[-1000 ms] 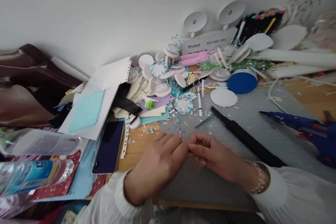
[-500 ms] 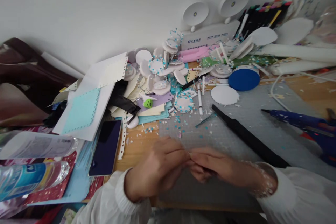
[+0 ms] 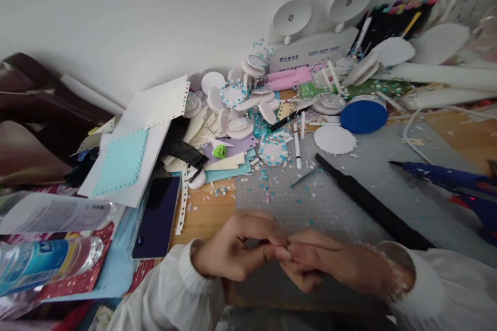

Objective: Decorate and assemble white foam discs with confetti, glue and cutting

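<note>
Over the near edge of the grey cutting mat (image 3: 272, 207), my left hand (image 3: 243, 248) and my right hand (image 3: 318, 256) meet fingertip to fingertip. Both are pinched closed, thumbs against forefingers. Whatever sits between the fingertips is too small or too hidden to make out. Beyond the hands, tiny blue and white paper bits (image 3: 272, 183) are strewn on the mat. A pair of tweezers (image 3: 306, 176) lies there beside a long black tool (image 3: 373, 201). A white disc ringed with blue and white bits (image 3: 274, 150) rests farther back.
To the right lies a blue glue gun (image 3: 438, 176) with a white cord. A white disc (image 3: 334, 139) and a blue round lid (image 3: 364, 116) sit at the back. On the left are a phone (image 3: 157, 217), paper sheets (image 3: 120, 163) and a plastic bottle (image 3: 50, 264).
My left hand has turned and its fingers have opened into a loop, thumb and forefinger still pinched at the tips. Both hands have dropped slightly toward me.
</note>
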`<act>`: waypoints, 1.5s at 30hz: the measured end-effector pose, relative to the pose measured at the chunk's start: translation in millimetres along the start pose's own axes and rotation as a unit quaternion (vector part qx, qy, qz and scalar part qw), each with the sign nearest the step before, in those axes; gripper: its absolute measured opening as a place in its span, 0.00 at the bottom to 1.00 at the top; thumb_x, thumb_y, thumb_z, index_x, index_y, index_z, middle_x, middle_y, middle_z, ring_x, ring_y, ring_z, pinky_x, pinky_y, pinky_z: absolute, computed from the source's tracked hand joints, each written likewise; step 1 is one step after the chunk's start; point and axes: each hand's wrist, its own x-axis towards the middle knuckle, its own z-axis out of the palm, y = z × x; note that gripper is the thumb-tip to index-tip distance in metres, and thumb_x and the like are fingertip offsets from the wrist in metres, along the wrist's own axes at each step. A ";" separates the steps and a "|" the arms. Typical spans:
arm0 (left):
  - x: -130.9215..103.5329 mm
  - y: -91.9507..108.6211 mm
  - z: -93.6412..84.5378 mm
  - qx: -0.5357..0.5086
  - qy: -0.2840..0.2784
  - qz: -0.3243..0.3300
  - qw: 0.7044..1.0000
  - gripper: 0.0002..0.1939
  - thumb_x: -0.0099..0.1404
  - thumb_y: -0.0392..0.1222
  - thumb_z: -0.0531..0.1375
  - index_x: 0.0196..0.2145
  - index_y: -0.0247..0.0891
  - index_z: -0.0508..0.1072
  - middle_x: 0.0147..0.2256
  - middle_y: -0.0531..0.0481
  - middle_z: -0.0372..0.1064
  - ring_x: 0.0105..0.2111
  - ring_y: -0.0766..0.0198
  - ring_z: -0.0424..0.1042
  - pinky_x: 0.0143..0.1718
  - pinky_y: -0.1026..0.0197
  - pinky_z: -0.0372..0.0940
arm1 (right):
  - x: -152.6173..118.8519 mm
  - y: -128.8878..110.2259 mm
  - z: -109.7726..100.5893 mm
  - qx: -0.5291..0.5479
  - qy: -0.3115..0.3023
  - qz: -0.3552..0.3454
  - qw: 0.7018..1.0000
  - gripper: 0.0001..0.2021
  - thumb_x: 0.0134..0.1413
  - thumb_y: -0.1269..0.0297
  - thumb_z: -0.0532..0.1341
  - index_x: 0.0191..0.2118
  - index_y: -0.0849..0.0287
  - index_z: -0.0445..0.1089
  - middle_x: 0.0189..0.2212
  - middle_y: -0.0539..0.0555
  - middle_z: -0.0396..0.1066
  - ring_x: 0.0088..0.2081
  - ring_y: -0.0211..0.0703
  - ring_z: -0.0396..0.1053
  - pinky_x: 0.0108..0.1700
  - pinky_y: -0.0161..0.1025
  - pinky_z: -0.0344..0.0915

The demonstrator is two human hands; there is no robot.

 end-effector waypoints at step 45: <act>-42.6 15.0 -53.0 0.527 0.177 -0.030 0.831 0.03 0.64 0.41 0.64 0.33 0.41 0.78 0.29 0.50 0.74 0.33 0.60 0.69 0.42 0.55 0.60 | 0.9 -2.3 -3.7 -0.248 0.197 -0.106 0.943 0.21 0.70 0.50 0.43 0.27 0.56 0.55 0.23 0.47 0.56 0.26 0.37 0.55 0.33 0.37 0.54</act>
